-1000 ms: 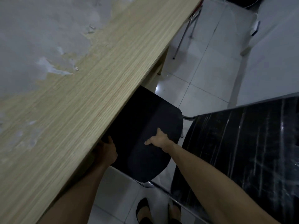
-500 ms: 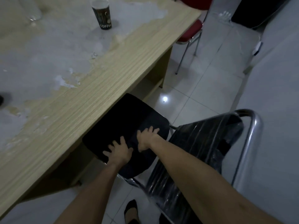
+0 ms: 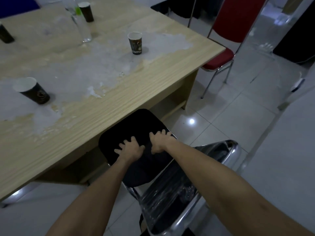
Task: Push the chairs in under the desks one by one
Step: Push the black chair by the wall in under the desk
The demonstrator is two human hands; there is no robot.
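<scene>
A wooden surface (image 3: 105, 99) is occupying the left and centre of the view, its top showing pale worn patches. A dark paper cup (image 3: 32, 91) is standing near the left edge of it, a clear bottle (image 3: 80, 23) and a second cup (image 3: 86, 11) are standing at the far side, and a third cup (image 3: 135, 43) is standing nearer the right corner.

The black chair (image 3: 136, 132) is sitting at the near edge of the surface, the front of its seat lying under the top while the rear part and the plastic-wrapped backrest (image 3: 172, 198) are projecting out over the tiled floor (image 3: 238, 116).

The left hand (image 3: 130, 149) is lying palm down on the seat with its fingers spread; this grip is flat and apart, clamping nothing. The right hand (image 3: 160, 139) is resting just beside it on the same seat, fingers likewise spread and closing on nothing.

A red chair (image 3: 223, 53) is standing at the far right corner of the surface, not pushed under.
</scene>
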